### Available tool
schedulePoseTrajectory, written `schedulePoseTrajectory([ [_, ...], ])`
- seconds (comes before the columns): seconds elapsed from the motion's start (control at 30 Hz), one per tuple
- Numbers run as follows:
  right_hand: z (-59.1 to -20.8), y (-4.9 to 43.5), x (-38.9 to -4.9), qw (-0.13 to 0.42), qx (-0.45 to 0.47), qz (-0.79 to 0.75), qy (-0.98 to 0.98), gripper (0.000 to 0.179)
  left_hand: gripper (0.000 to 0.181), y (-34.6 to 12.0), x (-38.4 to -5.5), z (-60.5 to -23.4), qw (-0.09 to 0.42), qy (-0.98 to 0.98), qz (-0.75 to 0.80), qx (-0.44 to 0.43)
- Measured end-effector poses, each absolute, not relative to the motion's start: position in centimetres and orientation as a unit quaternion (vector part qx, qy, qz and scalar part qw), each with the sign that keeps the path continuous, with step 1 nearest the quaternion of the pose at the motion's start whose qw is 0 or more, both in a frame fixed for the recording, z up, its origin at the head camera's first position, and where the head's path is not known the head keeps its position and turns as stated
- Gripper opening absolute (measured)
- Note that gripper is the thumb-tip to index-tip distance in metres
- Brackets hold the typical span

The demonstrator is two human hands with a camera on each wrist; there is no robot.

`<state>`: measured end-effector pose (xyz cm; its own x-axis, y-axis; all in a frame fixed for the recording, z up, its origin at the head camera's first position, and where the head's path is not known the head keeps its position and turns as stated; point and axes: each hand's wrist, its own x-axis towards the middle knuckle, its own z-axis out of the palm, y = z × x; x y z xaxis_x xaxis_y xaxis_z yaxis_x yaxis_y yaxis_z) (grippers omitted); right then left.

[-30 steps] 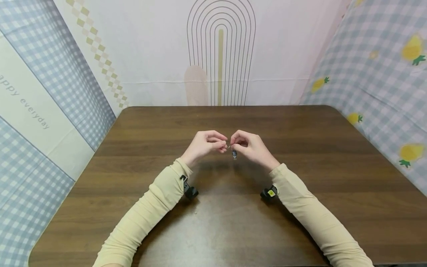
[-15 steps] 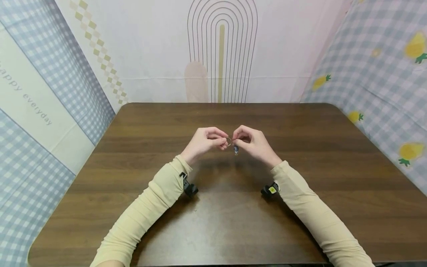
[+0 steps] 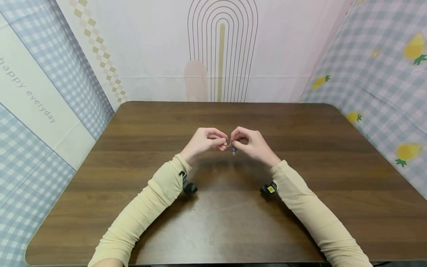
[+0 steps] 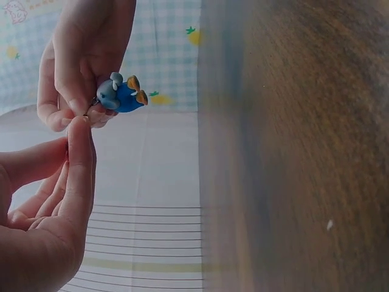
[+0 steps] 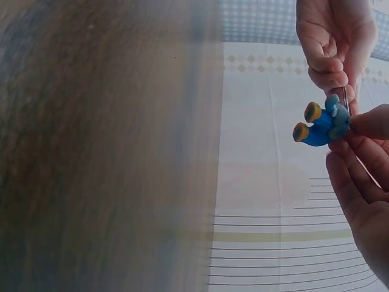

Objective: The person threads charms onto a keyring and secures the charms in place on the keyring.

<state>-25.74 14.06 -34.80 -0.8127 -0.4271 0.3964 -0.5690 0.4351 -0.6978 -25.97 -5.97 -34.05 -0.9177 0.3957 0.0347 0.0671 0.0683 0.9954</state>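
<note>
Above the middle of the table, my left hand (image 3: 206, 142) pinches a thin metal key ring (image 3: 229, 145) between thumb and fingers. Close on its right, my right hand (image 3: 251, 144) pinches the short link at the top of a small figure charm (image 3: 234, 150). In the left wrist view the charm (image 4: 126, 97) has a grey-blue head, a blue body and orange-brown feet. It hangs just below the right fingertips. The right wrist view shows the ring (image 5: 346, 97) edge-on beside the charm (image 5: 316, 131). Fingers hide where link and ring meet, so I cannot tell whether they are joined.
A brown wooden table (image 3: 213, 230) lies under both hands. Printed cloth (image 3: 150, 44) hangs behind it, with checked cloth (image 3: 377, 92) along the right side and more on the left. Black wrist cameras (image 3: 190, 189) sit on both sleeves.
Both hands keep their pinches near each other. The ring showed as a fuller circle half a second ago. The right hand and charm have since shifted slightly left, toward the ring.
</note>
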Motion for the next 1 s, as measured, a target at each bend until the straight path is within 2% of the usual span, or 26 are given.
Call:
schedulePoseTrajectory([
  [0.6, -34.91, 13.94, -25.72, 0.09, 0.319, 0.423, -0.843, 0.008, 0.025, -5.74, -25.72, -34.09, 0.12, 0.782, 0.584, 0.184],
  [0.8, -35.01, 13.99, -25.66, 0.089, 0.32, 0.417, -0.846, 0.007, 0.028, -5.41, -25.72, -34.39, 0.112, 0.762, 0.617, 0.162],
  [1.0, -35.22, 13.84, -25.67, 0.117, 0.347, 0.376, -0.851, 0.017, 0.031, -5.41, -25.75, -34.45, 0.08, 0.759, 0.634, 0.123],
])
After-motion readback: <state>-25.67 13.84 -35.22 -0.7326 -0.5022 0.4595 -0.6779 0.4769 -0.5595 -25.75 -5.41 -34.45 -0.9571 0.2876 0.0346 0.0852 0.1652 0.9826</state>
